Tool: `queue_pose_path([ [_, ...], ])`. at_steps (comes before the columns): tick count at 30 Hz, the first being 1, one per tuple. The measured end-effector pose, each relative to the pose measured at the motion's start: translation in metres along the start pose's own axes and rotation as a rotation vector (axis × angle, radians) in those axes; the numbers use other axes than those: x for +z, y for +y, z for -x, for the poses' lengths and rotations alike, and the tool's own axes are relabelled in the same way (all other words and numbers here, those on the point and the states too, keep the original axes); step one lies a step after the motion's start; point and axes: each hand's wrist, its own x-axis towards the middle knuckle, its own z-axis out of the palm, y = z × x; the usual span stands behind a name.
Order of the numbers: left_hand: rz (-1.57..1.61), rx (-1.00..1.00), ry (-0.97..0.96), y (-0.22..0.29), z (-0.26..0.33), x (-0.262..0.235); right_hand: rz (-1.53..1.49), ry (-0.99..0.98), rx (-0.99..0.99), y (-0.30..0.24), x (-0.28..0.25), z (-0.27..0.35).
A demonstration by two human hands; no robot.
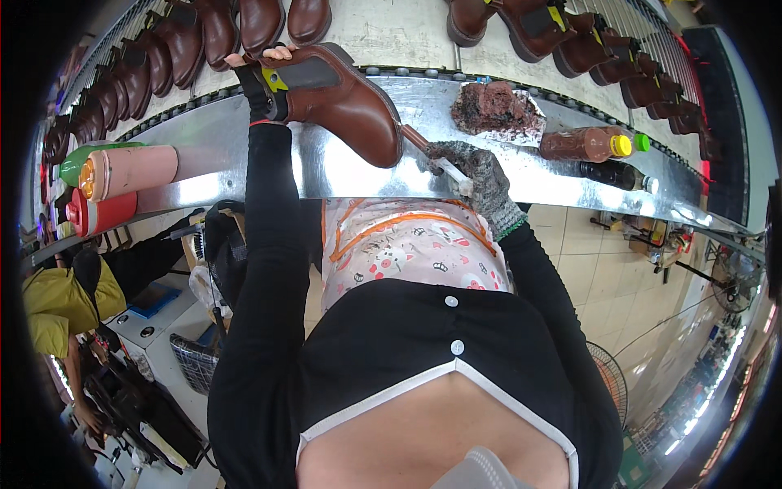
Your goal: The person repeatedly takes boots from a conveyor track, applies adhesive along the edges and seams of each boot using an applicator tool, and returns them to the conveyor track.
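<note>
Brown boot is gripped by left hand; white-handled tool, at boot's four o'clock, is grasped by right hand.

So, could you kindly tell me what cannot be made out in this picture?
Left hand: palm hidden by the brown boot, head view.
Right hand: fingers covered by the grey glove, head view.
Brown stick and white piece: whether joined, hidden by the glove, head view.
Upper boots: partly cut off by the upper edge, head view.

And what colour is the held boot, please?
The boot is mostly reddish brown, clearest in the head view.
</note>
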Motion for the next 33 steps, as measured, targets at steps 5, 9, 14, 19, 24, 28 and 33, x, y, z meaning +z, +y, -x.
queue_pose_path([
  [5, -0.214, 0.036, 0.182, 0.001, -0.003, 0.011, -0.425, -0.033, 0.253, 0.008, -0.008, 0.010],
  [9, -0.453, 0.075, 0.209, 0.003, -0.006, 0.010, -0.733, 0.012, 0.338, 0.034, -0.007, 0.012],
  [14, -0.038, 0.217, 0.255, -0.017, 0.001, 0.013, -0.878, 0.080, 0.338, 0.040, -0.005, 0.014],
  [19, -1.020, 0.295, 0.462, -0.028, 0.012, 0.023, -0.894, 0.311, 0.389, 0.018, 0.001, 0.019],
  [24, -1.475, 0.304, 0.468, -0.020, 0.009, -0.008, -0.868, 0.304, 0.321, 0.003, 0.001, 0.023],
  [28, -1.571, 0.320, 0.343, -0.008, 0.013, 0.016, -0.826, 0.314, 0.323, -0.016, -0.006, 0.025],
  [33, -1.501, 0.488, 0.264, 0.001, 0.034, 0.072, -0.728, 0.342, 0.278, -0.016, -0.011, 0.022],
])
